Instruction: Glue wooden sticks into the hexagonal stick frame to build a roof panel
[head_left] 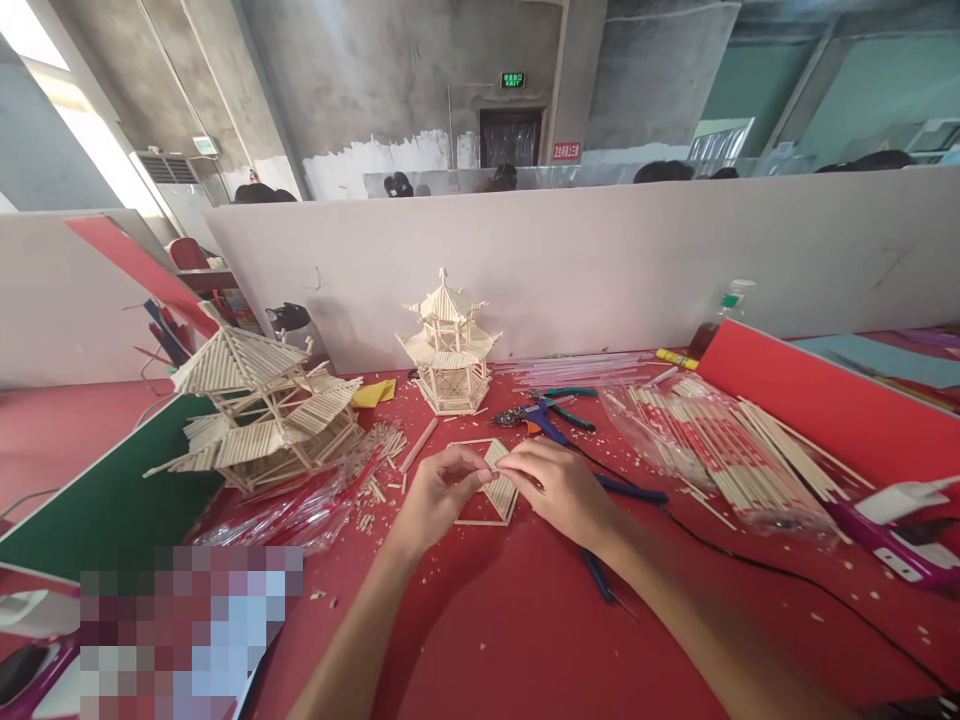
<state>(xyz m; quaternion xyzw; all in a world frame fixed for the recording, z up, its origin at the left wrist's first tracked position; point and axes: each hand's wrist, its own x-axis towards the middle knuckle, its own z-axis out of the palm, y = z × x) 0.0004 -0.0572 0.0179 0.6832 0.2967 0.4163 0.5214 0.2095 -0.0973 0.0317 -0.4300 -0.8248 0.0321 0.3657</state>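
Note:
A flat wooden-stick frame (480,522) lies on the red table, with a panel of sticks (501,492) laid side by side filling its right part. Over the panel, my left hand (444,492) has thumb and forefinger pinched together at its left edge. My right hand (559,485) meets it from the other side, fingertips also pinched. Whatever small piece is between the fingertips is too small to make out. Just beyond the hands lie a blue glue gun (547,420) and green-handled pliers (574,408).
A stick pagoda (451,360) stands at the back, and a larger one (262,400) at left. Bagged sticks (720,450) lie at right near a purple power strip (892,545). A black cord (772,565) crosses the right side. A pale partition (600,265) closes off the back.

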